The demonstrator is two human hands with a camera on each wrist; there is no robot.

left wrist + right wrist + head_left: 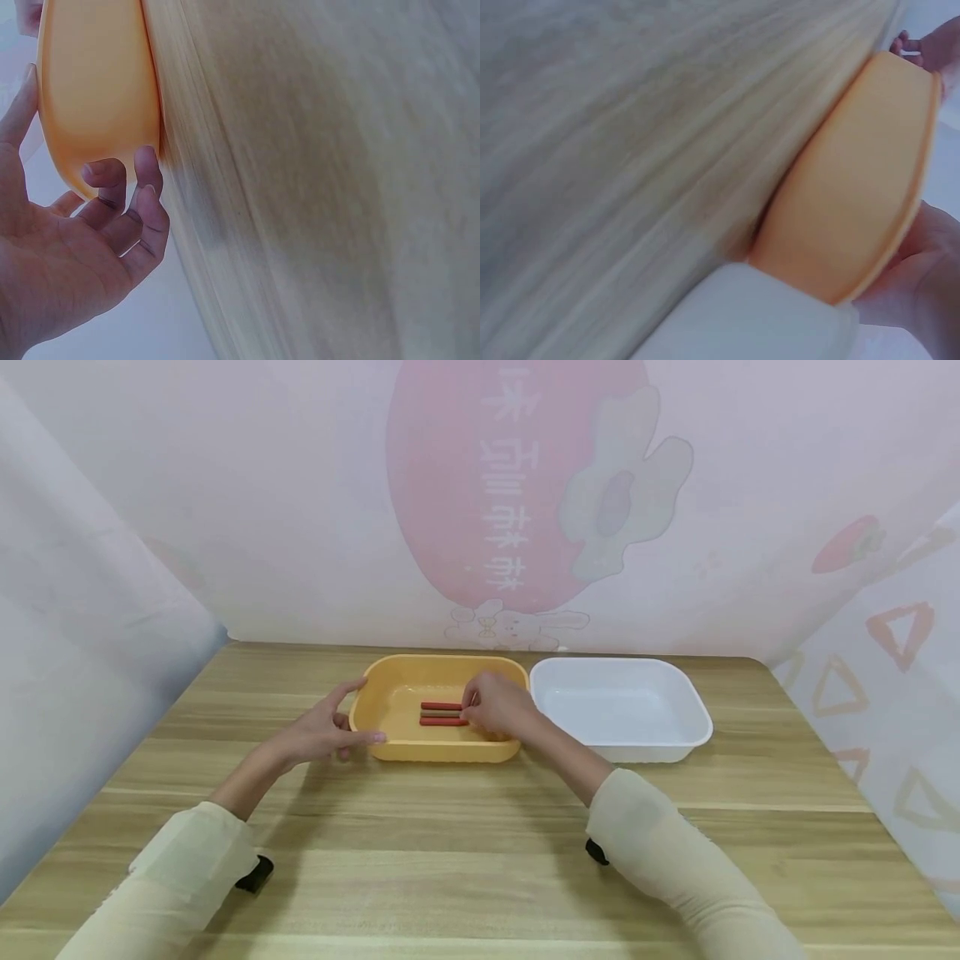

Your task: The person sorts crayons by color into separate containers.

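Observation:
An orange tray [390, 693] stands mid-table, with two red sticks [442, 721] lying side by side on its floor. My left hand [330, 735] holds the tray's front-left corner, thumb up by the rim and fingers against the front wall. In the left wrist view that hand [75, 247] has curled fingers touching the orange wall [97, 90]. My right hand [498, 706] reaches into the tray, its curled fingers pinching the right ends of the sticks. The right wrist view shows only the orange tray's outside [847, 195] and part of my palm [922, 277]; the sticks are hidden there.
A white tray [675, 697] with nothing in it stands right beside the orange one, its corner [765, 322] touching it. Both sit at the back of a wooden table [480, 860]. Pink and white printed sheets wall in the back and both sides.

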